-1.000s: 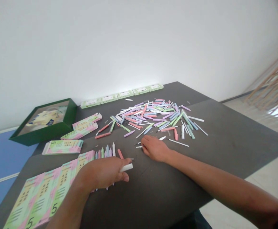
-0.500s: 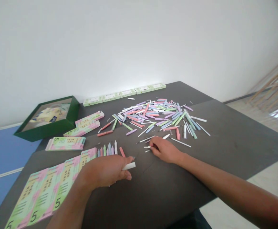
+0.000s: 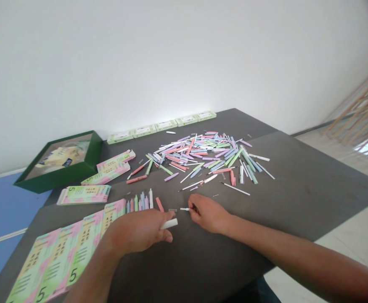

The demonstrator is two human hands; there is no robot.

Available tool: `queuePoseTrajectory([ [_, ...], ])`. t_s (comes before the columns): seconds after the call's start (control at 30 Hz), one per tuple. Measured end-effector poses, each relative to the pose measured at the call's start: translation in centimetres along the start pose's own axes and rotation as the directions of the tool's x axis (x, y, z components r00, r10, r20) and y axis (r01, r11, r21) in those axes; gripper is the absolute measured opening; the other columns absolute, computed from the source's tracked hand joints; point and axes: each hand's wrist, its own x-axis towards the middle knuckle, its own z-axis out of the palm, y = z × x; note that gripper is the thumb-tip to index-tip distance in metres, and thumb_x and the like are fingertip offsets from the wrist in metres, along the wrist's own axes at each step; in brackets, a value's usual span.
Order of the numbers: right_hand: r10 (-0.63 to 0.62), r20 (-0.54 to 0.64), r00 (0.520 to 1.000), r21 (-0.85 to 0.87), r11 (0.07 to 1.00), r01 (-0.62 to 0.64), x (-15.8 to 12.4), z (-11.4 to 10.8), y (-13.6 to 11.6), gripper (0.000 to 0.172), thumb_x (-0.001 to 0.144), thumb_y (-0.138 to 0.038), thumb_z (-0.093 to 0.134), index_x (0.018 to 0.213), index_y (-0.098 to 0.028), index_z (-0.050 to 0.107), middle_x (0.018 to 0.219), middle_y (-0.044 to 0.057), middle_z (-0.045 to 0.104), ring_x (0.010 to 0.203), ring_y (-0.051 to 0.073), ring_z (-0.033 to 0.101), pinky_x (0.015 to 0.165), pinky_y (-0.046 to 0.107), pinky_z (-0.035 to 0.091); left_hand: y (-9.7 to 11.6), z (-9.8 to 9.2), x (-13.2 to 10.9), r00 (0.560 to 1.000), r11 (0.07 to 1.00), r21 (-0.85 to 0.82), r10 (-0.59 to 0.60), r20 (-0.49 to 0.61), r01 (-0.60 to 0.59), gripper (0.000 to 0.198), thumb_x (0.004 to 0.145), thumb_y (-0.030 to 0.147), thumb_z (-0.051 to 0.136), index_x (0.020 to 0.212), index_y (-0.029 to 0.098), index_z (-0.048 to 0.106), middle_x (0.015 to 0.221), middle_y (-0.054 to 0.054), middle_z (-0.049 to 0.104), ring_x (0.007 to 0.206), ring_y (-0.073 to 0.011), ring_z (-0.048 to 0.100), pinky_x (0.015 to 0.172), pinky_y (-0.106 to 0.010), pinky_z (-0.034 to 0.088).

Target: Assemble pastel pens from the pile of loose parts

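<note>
My left hand (image 3: pixel 141 233) is closed on a white pen barrel (image 3: pixel 169 224), whose end sticks out between thumb and fingers. Just to its right, my right hand (image 3: pixel 209 213) pinches a thin white pen refill (image 3: pixel 184 209); the rest of it is hidden in the fingers. Between the hands lies a small clear piece (image 3: pixel 173 210). Beyond my left hand stands a row of pastel pens (image 3: pixel 144 201), with a red pen part (image 3: pixel 159 204) at its right end. A white pen part (image 3: pixel 210 179) and a refill (image 3: pixel 236 189) lie past my right hand.
A heap of pastel pen parts and refills (image 3: pixel 202 153) covers the table's middle. Flat pink and green boxes (image 3: pixel 53 261) lie at the left, with more cartons (image 3: pixel 84 195) behind. A green box (image 3: pixel 57 179) stands far left. Several packs (image 3: pixel 144 131) line the wall.
My right hand has moved left and towards me with the thin white refill, closer to my left hand. My left hand keeps the white barrel, almost in place. The view has tilted slightly.
</note>
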Motion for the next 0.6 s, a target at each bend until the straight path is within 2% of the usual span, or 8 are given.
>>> queuePoseTrajectory([
  [0.1, -0.132, 0.071, 0.989, -0.056, 0.989, 0.136, 1.3, -0.7, 0.7, 0.005, 0.077, -0.014, 0.05, 0.079, -0.018, 0.049, 0.079, 0.002, 0.054, 0.072, 0.014, 0.046, 0.064, 0.024, 0.032, -0.2, 0.1, -0.1, 1.0, 1.0, -0.003, 0.008, -0.015, -0.008, 0.052, 0.081, 0.043, 0.051, 0.129, 0.023, 0.05, 0.108, -0.011, 0.067, 0.096, -0.031, 0.062, 0.077, -0.039, 0.047],
  [0.23, -0.371, 0.191, 0.909, 0.004, 0.926, 0.377, 2.7, -1.8, 2.3, 0.008, 0.072, -0.012, 0.052, 0.078, -0.018, 0.051, 0.077, 0.001, 0.055, 0.076, 0.015, 0.047, 0.07, 0.026, 0.035, -0.3, 0.1, -0.2, 1.0, 0.999, -0.027, 0.019, -0.022, -0.019, 0.05, 0.08, 0.042, 0.051, 0.128, 0.026, 0.051, 0.104, -0.01, 0.068, 0.093, -0.0299, 0.063, 0.074, -0.037, 0.048],
  [0.3, -0.425, 0.195, 0.884, 0.063, 0.905, 0.421, 3.0, -2.3, 3.0, 0.01, 0.072, -0.011, 0.052, 0.079, -0.018, 0.052, 0.077, 0.001, 0.055, 0.076, 0.015, 0.048, 0.071, 0.025, 0.036, -0.3, 0.1, -0.3, 1.0, 0.999, -0.037, 0.02, -0.015, -0.02, 0.052, 0.08, 0.041, 0.051, 0.13, 0.026, 0.049, 0.103, -0.009, 0.069, 0.093, -0.0293, 0.063, 0.074, -0.036, 0.048],
  [0.33, -0.426, 0.18, 0.887, 0.088, 0.905, 0.417, 3.0, -2.6, 3.2, 0.01, 0.072, -0.011, 0.052, 0.08, -0.018, 0.052, 0.078, 0.001, 0.055, 0.075, 0.014, 0.048, 0.07, 0.025, 0.036, -0.3, 0.0, -0.3, 1.0, 0.999, -0.042, 0.018, -0.012, -0.019, 0.053, 0.08, 0.041, 0.051, 0.131, 0.026, 0.048, 0.104, -0.009, 0.068, 0.094, -0.0292, 0.063, 0.075, -0.036, 0.048],
  [0.4, -0.37, 0.127, 0.92, 0.115, 0.927, 0.357, 2.7, -3.3, 3.4, 0.009, 0.075, -0.012, 0.051, 0.082, -0.017, 0.053, 0.079, 0.001, 0.055, 0.073, 0.013, 0.048, 0.067, 0.024, 0.036, -0.3, -0.1, -0.4, 1.0, 0.999, -0.047, 0.012, -0.008, -0.012, 0.056, 0.08, 0.041, 0.051, 0.134, 0.025, 0.046, 0.109, -0.01, 0.067, 0.097, -0.0295, 0.062, 0.077, -0.036, 0.047],
  [0.5, -0.152, 0.018, 0.988, 0.061, 0.987, 0.151, 1.4, -4.3, 3.3, 0.006, 0.078, -0.015, 0.049, 0.082, -0.017, 0.052, 0.076, 0.0, 0.054, 0.068, 0.012, 0.047, 0.061, 0.023, 0.033, -0.3, -0.1, -0.4, 1.0, 0.999, -0.053, 0.005, -0.011, -0.006, 0.06, 0.08, 0.04, 0.052, 0.137, 0.024, 0.042, 0.116, -0.011, 0.064, 0.102, -0.0296, 0.06, 0.081, -0.036, 0.046],
  [0.6, 0.078, -0.076, 0.994, -0.079, 0.993, -0.084, -0.2, -4.5, 3.1, 0.003, 0.08, -0.017, 0.048, 0.08, -0.018, 0.052, 0.076, 0.001, 0.056, 0.068, 0.013, 0.047, 0.061, 0.024, 0.031, -0.3, 0.0, -0.3, 1.0, 0.999, -0.043, -0.001, -0.011, 0.001, 0.06, 0.08, 0.04, 0.052, 0.137, 0.025, 0.042, 0.112, -0.01, 0.066, 0.098, -0.0295, 0.062, 0.081, -0.037, 0.046],
])
